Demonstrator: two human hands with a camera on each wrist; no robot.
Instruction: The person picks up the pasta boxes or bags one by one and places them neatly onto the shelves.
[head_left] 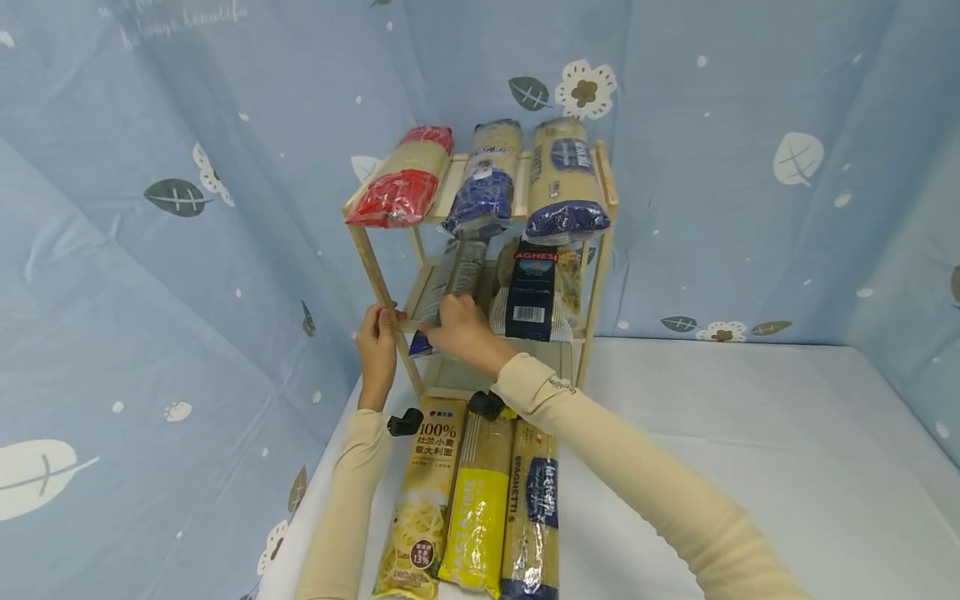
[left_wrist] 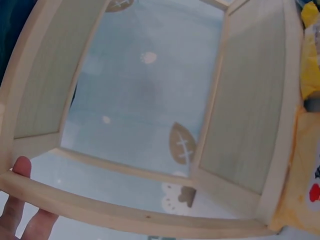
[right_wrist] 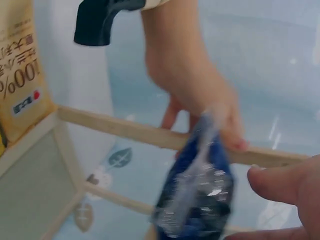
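My left hand [head_left: 377,342] grips the left front post of a light wooden shelf rack [head_left: 367,260] at the middle level. The left wrist view shows its fingertips around a wooden bar [left_wrist: 145,220]. On that middle shelf, at the left, a grey pasta packet [head_left: 456,265] with a blue end lies pointing toward me. My right hand [head_left: 468,329] is over its front end. Close up, the right thumb [right_wrist: 275,185] is straight and stands a little apart from the crinkled blue end [right_wrist: 197,200], and a finger reaches beside it.
An Agnesi pasta packet [head_left: 531,292] lies to the right on the same shelf. Above are a red packet [head_left: 405,187], a blue packet [head_left: 483,179] and a navy-ended packet [head_left: 568,179]. Three long spaghetti packs, one yellow [head_left: 474,525], lie on the white table [head_left: 720,442] in front.
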